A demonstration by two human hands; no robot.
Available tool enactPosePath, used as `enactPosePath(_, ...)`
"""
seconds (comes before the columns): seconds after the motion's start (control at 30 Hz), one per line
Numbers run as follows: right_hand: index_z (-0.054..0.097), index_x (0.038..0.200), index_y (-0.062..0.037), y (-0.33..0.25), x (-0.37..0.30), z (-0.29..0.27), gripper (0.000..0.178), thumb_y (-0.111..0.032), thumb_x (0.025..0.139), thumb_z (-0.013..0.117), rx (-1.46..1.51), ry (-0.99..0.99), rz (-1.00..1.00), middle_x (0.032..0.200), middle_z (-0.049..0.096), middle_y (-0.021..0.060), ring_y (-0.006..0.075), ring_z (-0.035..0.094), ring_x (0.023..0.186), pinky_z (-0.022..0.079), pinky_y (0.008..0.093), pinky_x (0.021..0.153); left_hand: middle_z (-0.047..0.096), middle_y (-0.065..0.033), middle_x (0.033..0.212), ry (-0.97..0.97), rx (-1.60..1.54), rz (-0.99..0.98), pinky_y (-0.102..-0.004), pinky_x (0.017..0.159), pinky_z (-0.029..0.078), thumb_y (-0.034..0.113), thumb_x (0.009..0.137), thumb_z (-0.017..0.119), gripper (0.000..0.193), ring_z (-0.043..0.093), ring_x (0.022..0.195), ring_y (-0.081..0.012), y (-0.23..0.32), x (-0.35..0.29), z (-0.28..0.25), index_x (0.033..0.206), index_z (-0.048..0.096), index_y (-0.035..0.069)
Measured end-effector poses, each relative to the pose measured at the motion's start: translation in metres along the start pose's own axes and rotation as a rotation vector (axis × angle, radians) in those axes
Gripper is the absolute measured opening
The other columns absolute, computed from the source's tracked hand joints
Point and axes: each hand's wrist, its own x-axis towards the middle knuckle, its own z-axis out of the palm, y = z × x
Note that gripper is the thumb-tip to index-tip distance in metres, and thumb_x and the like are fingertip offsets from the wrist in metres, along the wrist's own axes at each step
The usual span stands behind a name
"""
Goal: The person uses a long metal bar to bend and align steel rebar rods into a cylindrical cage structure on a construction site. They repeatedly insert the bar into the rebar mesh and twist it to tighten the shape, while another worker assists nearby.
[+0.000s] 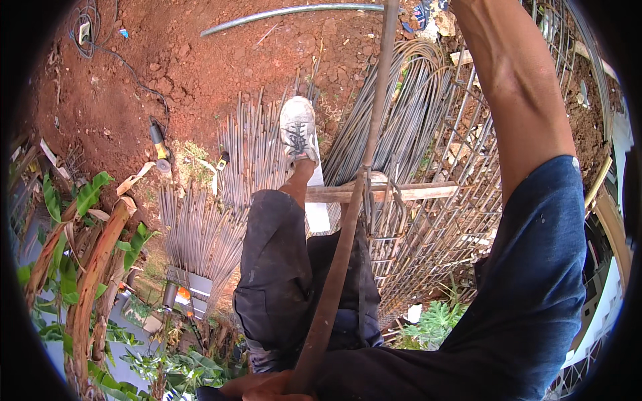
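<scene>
A long, brown, rusty-looking bar slants across the view from the lower edge to the top. At its lower end my left hand is closed around it, partly cut off by the picture's edge. My right arm reaches up past the top edge, so that hand is out of sight. Midway, the bar passes in front of a wooden crosspiece with bent steel rods beside it. My foot in a white laced shoe is over straight steel rods, near a pale board.
Bent rebar lies in a bundle beyond the crosspiece. Tied rebar cages stretch along the right. A yellow-black power tool with a cord and a tape measure lie left on red soil. Another fan of rods is near plants.
</scene>
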Motion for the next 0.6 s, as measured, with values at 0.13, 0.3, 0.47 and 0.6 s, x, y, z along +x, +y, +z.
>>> enactPosePath(0.13, 0.064, 0.082, 0.0007, -0.011, -0.005, -0.002, 0.04, -0.038, 0.089, 0.056, 0.035, -0.011, 0.009, 0.068, 0.061, 0.0119, 0.0222, 0.058, 0.059, 0.046, 0.039, 0.05, 0.043, -0.0013, 0.057, 0.019, -0.009, 0.033, -0.0315, 0.044, 0.047, 0.033, 0.101, 0.046, 0.028, 0.045, 0.04, -0.014, -0.003, 0.002, 0.002, 0.089, 0.04, 0.009)
enactPosePath(0.3, 0.064, 0.081, -0.0005, -0.042, -0.007, -0.028, 0.04, -0.04, 0.089, 0.057, 0.099, 0.023, -0.006, 0.067, 0.059, 0.0104, 0.0209, 0.057, 0.058, 0.045, 0.038, 0.05, 0.043, -0.0015, 0.057, 0.064, -0.094, 0.156, -0.0315, 0.043, 0.047, 0.033, 0.101, 0.046, 0.028, 0.045, 0.04, -0.014, -0.015, -0.006, 0.006, 0.089, 0.039, 0.009)
enactPosePath(0.47, 0.064, 0.08, -0.0018, -0.059, -0.021, -0.033, 0.041, -0.041, 0.089, 0.058, 0.136, 0.003, -0.005, 0.066, 0.058, 0.0088, 0.0196, 0.055, 0.057, 0.044, 0.0371, 0.049, 0.043, -0.0017, 0.057, 0.087, -0.098, 0.199, -0.0314, 0.043, 0.047, 0.033, 0.101, 0.046, 0.028, 0.045, 0.039, -0.014, -0.019, -0.018, 0.002, 0.09, 0.039, 0.009)
enactPosePath(0.6, 0.063, 0.08, -0.0028, -0.062, -0.027, -0.023, 0.041, -0.043, 0.089, 0.059, 0.162, 0.002, -0.006, 0.065, 0.057, 0.0076, 0.0186, 0.054, 0.056, 0.043, 0.0363, 0.049, 0.044, -0.0019, 0.057, 0.093, -0.082, 0.204, -0.0314, 0.042, 0.047, 0.033, 0.101, 0.046, 0.028, 0.045, 0.039, -0.0139, -0.018, -0.02, 0.0, 0.09, 0.039, 0.009)
